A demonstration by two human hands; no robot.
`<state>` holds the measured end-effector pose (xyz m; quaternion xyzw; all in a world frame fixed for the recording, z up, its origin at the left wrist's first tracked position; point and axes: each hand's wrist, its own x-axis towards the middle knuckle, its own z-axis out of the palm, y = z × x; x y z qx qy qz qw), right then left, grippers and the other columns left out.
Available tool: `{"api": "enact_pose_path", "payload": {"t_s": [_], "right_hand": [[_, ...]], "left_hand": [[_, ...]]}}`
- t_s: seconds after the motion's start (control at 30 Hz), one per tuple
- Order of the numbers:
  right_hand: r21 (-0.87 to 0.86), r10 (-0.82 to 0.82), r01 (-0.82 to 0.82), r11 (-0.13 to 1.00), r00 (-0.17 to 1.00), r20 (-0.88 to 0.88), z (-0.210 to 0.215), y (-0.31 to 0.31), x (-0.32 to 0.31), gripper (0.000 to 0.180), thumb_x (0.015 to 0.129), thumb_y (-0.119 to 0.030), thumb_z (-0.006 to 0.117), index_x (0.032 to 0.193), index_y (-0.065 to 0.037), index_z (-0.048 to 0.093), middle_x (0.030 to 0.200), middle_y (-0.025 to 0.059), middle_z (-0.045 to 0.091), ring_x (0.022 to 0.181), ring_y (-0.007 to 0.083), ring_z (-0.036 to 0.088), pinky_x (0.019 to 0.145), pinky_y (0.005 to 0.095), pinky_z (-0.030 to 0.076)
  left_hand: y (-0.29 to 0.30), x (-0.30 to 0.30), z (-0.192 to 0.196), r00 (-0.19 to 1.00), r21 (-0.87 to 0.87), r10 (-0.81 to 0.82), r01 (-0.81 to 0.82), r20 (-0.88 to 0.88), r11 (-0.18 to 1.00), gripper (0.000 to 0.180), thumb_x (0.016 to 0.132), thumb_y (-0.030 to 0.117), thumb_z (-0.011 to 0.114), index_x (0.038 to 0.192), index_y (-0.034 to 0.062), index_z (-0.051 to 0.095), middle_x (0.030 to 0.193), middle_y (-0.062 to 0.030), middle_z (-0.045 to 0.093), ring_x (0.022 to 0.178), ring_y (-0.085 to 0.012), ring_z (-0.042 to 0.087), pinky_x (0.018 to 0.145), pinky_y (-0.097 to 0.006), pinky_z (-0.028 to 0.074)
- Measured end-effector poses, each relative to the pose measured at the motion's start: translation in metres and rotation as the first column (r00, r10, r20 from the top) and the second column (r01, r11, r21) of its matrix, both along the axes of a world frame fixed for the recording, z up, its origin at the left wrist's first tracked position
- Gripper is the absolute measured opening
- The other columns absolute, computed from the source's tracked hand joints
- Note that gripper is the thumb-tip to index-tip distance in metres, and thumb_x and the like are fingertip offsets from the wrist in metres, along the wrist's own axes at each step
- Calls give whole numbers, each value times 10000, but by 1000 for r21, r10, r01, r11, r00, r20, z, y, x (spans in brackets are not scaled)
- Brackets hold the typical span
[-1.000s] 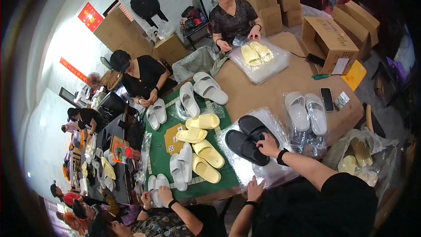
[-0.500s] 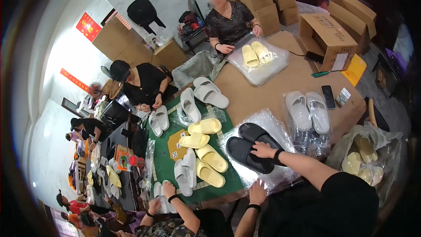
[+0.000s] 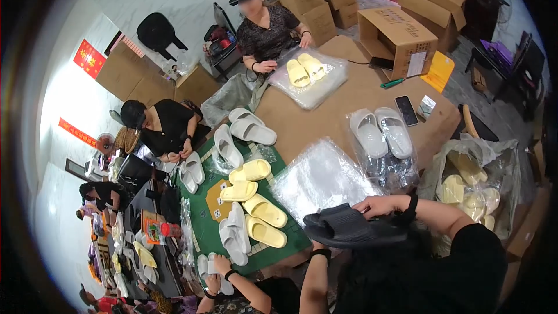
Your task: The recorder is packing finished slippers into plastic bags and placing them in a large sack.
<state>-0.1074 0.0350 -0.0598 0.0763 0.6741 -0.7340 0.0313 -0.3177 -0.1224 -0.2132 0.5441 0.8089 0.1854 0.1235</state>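
I hold a pair of black slippers, stacked one on the other, just off the near edge of the brown table. My right hand grips their top from the right, with a black band on its wrist. My left hand reaches up under their left end and is mostly hidden by them; only its banded wrist shows. A stack of clear plastic bags lies on the table right behind the slippers.
Grey slippers rest on more bags, next to a phone and an open cardboard box. Yellow and white slippers cover a green mat at left. A sack of pale yellow slippers stands at right. Other people work around the tables.
The black slippers lay side by side on the plastic bags under my right hand; now they are stacked and lifted toward me, with my left hand under them.
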Motion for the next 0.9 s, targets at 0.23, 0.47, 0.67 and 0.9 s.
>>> {"api": "enact_pose_path", "payload": {"t_s": [0.23,0.47,0.67,0.9], "right_hand": [[92,79,-76,993,996,-28,-25,-20,18,162,825,-128,547,827,33,538,809,52,521,784,147,492,737,313,388],[449,-376,335,828,927,1,-35,-33,4,195,811,-179,560,917,-25,617,856,124,568,822,268,553,728,337,422],[663,-403,303,684,915,-3,-44,-33,-7,232,812,-204,533,946,-49,641,827,143,560,822,320,549,719,394,433],[748,-500,330,576,866,3,-41,-31,-13,236,810,-183,526,964,-38,630,866,149,542,844,323,540,723,406,433]], "left_hand": [[-1,-24,27,986,247,160,-143,-52,959,275,781,54,550,1053,32,581,1028,-138,572,998,-306,502,853,-401,395],[1,5,76,937,603,222,-344,269,720,271,806,75,572,1073,105,612,1109,-179,538,1058,-351,469,878,-402,386],[8,-7,80,886,498,243,-428,395,754,224,870,102,508,1056,20,601,1066,-184,571,987,-293,538,850,-356,423],[24,8,116,949,455,118,-246,292,856,242,866,141,520,1053,6,592,1080,-189,561,1023,-311,522,890,-350,394]]}}
